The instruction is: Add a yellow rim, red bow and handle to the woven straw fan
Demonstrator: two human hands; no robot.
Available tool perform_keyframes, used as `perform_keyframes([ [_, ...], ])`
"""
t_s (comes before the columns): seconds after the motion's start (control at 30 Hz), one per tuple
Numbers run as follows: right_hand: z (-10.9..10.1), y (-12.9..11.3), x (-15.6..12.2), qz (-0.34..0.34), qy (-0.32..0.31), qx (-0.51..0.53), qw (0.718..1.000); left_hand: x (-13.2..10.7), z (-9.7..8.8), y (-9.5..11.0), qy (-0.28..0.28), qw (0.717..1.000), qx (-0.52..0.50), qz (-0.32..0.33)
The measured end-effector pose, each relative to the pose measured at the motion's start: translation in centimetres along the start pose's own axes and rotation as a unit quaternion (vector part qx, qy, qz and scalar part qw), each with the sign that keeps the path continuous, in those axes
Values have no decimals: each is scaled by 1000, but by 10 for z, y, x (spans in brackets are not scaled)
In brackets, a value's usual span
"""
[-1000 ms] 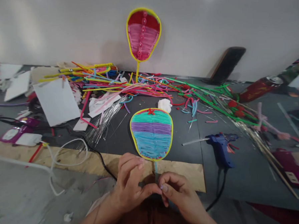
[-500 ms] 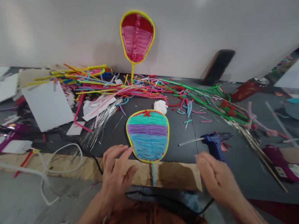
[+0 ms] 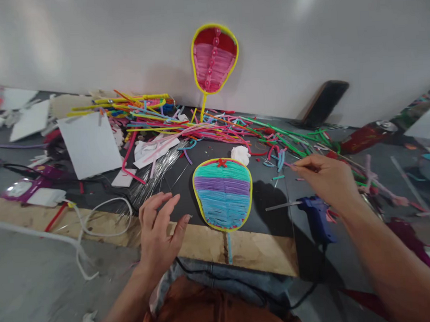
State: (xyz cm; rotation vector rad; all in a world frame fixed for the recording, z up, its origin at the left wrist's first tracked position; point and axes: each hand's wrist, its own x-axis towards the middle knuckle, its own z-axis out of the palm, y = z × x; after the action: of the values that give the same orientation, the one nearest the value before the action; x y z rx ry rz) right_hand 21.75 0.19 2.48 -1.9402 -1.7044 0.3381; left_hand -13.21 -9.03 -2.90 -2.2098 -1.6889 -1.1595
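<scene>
A fan made of teal, purple and blue pipe cleaners with a yellow rim [image 3: 223, 193] lies flat at the table's front edge, its thin stem over the wooden strip. My left hand [image 3: 157, 231] hovers just left of it, fingers spread and empty. My right hand [image 3: 326, 177] reaches out to the right of the fan, above the blue glue gun [image 3: 316, 214], with thumb and fingers pinched on a thin pale stick. A second fan, red and pink with a yellow rim [image 3: 215, 57], leans upright against the wall.
A heap of coloured pipe cleaners [image 3: 184, 121] spreads across the back of the dark mat. White sheets [image 3: 89, 143] and clear wires lie to the left, a white cable [image 3: 102, 219] loops near the edge, and a dark phone [image 3: 323, 102] leans on the wall.
Both hands let go of the fan's stem. My left hand opened beside the fan; my right hand swung right over the glue gun and pinched a thin stick.
</scene>
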Motion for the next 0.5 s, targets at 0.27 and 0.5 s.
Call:
perform_keyframes([
  [0.27,11,11,37,-43,-57,-118,990,-8,1,-3,4,1000,-8,12],
  [0.5,9,12,38,16,-145,-137,980,-11,0,0,-8,999,-40,17],
])
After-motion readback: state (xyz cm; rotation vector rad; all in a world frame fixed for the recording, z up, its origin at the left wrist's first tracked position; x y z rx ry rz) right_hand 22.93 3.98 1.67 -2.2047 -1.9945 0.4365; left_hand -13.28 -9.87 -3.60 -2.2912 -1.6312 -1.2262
